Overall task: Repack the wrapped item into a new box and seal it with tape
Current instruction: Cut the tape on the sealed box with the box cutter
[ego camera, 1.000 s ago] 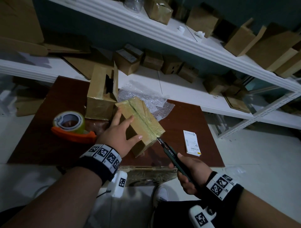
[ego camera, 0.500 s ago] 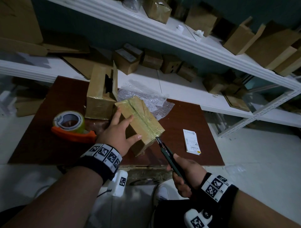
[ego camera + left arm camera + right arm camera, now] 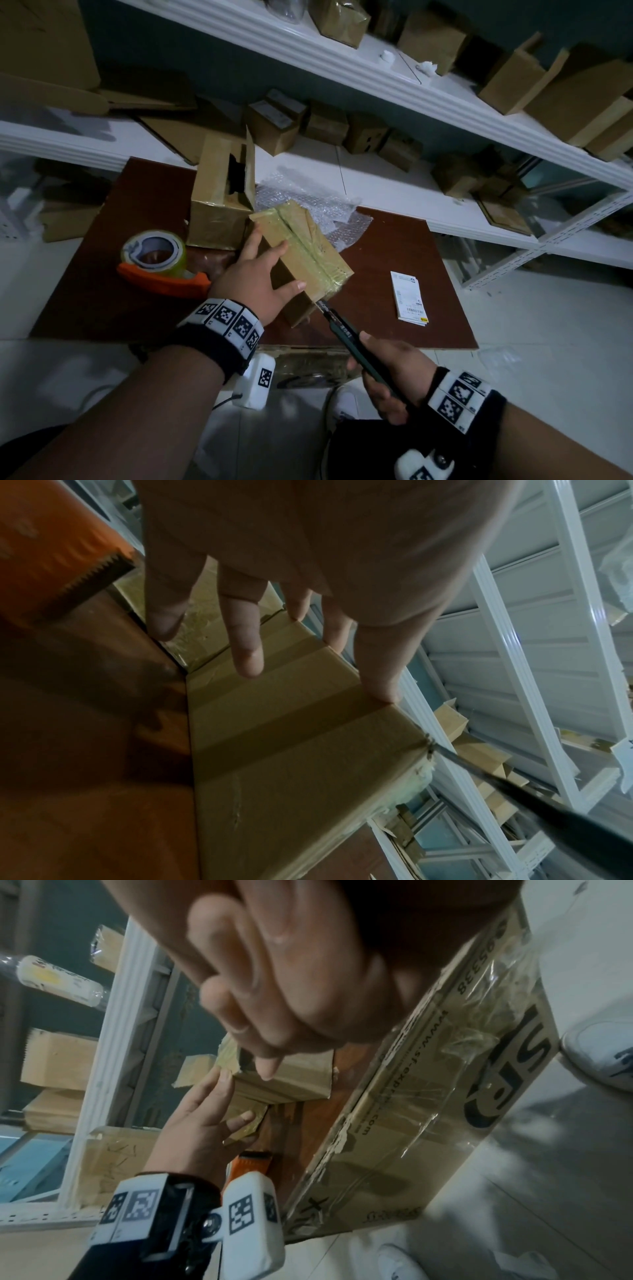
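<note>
A small taped cardboard box point(image 3: 301, 250) lies tilted on the brown table point(image 3: 394, 246). My left hand point(image 3: 253, 270) rests flat on its near side with straight fingers point(image 3: 245, 642), steadying it. My right hand point(image 3: 390, 380) grips a dark utility knife point(image 3: 346, 335); its blade tip touches the box's near end at the tape seam point(image 3: 428, 744). A taller opened box point(image 3: 222, 195) stands behind the taped one. Bubble wrap point(image 3: 308, 202) lies behind the box. An orange tape dispenser point(image 3: 157, 263) sits left of my left hand.
A stack of white labels point(image 3: 409, 296) lies on the table's right part. White shelves point(image 3: 376, 78) behind hold several cardboard boxes. A large taped carton point(image 3: 428, 1110) stands under the table edge, beside my white shoe point(image 3: 599, 1056).
My right hand moved the knife slightly forward, so the blade tip now meets the box's near end. The left hand and box stayed in place.
</note>
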Action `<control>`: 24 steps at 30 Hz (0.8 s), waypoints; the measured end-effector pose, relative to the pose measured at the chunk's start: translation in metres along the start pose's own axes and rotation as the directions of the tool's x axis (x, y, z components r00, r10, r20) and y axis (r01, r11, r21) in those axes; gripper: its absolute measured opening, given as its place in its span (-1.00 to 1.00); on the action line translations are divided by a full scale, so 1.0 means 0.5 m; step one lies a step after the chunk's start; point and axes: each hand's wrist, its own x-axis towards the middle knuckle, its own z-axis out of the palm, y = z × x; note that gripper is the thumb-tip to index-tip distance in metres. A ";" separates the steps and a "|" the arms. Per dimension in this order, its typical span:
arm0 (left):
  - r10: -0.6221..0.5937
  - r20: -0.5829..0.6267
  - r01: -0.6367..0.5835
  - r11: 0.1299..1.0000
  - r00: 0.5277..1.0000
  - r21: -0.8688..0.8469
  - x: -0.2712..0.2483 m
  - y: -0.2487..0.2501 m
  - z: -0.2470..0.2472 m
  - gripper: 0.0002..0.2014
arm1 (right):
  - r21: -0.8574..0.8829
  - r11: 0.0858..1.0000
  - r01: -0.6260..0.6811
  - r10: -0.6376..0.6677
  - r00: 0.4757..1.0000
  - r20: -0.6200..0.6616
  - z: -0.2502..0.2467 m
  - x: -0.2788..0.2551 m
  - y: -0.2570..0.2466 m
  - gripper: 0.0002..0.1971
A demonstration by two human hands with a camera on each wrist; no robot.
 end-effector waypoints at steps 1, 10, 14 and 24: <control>0.000 -0.006 0.000 1.000 1.000 0.001 0.000 0.001 0.000 -0.22 | -0.001 1.000 -0.002 0.002 1.000 -0.012 -0.012 -0.004 -0.002 -0.47; -0.008 -0.102 -0.001 0.995 0.995 -0.096 -0.010 0.023 -0.001 -0.25 | 0.089 0.935 0.343 -0.291 0.886 -0.360 -0.077 0.014 -0.075 -0.63; -0.042 -0.176 0.027 0.996 0.983 -0.086 -0.025 0.050 0.004 -0.17 | 0.022 0.896 0.444 -0.387 0.802 -0.455 -0.050 0.062 -0.113 -0.71; 0.021 -0.044 -0.036 0.927 0.999 -0.373 -0.003 0.015 0.008 -0.35 | -0.111 0.950 0.293 -0.312 0.857 -0.410 0.012 0.119 -0.151 -0.52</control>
